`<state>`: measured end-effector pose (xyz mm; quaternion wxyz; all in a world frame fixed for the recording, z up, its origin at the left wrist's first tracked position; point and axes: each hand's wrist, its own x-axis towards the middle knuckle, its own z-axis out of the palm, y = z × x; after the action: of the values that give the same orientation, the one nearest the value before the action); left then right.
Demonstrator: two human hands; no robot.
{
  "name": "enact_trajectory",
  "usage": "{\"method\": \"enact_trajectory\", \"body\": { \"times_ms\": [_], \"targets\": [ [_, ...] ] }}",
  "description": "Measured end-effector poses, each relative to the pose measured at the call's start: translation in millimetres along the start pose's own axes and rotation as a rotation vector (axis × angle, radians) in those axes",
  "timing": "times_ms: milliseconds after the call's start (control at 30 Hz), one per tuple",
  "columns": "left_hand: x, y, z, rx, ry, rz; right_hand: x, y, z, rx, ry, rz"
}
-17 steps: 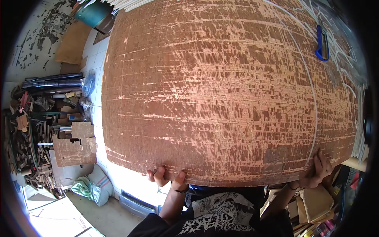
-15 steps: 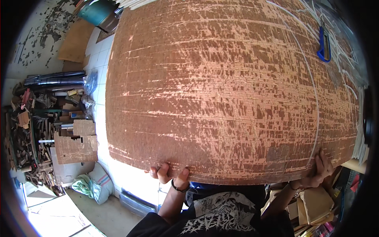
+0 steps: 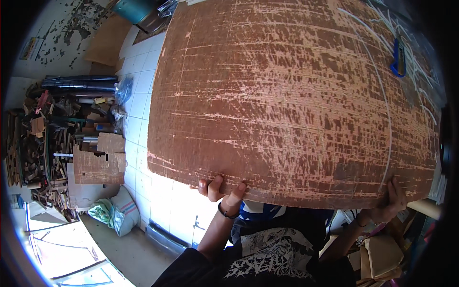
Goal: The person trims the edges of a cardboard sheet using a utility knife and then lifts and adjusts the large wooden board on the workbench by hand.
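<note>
A large worn brown wooden board with pale scratched streaks fills most of the view. My left hand is closed on its near edge, left of the middle, with several fingertips over the top. Farther right along that edge, my right hand is wrapped round the board, its fingers lying on top. A thin white strip curves across the right side and ends beside the right fingertips. On the board's far right lies a blue-handled cutter knife, near a tangle of white strips.
Left of the board is a white tiled floor. Beyond it, scrap wood is stacked with dark rolls on top. A white sack stands at lower left. Cardboard pieces lie below my right arm.
The view has shifted, so board and surroundings sit higher and farther right. The board's left edge is slightly farther from the scrap wood. Both hands keep their grip on the near edge.
</note>
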<state>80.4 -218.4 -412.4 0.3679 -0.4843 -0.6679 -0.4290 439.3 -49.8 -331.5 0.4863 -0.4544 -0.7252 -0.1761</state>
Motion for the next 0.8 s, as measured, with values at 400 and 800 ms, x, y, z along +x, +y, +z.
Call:
{"method": "enact_trajectory", "body": {
  "times_ms": [400, 800],
  "targets": [
    [7, -7, 5, -0.044, -0.007, 0.023, -9, 5, 3, 0.063, 0.036, 0.09],
    [68, 21, -7, 0.049, -0.182, 0.173, 0, 2, 6, 0.013, 0.028, -0.039]
  ]
}}
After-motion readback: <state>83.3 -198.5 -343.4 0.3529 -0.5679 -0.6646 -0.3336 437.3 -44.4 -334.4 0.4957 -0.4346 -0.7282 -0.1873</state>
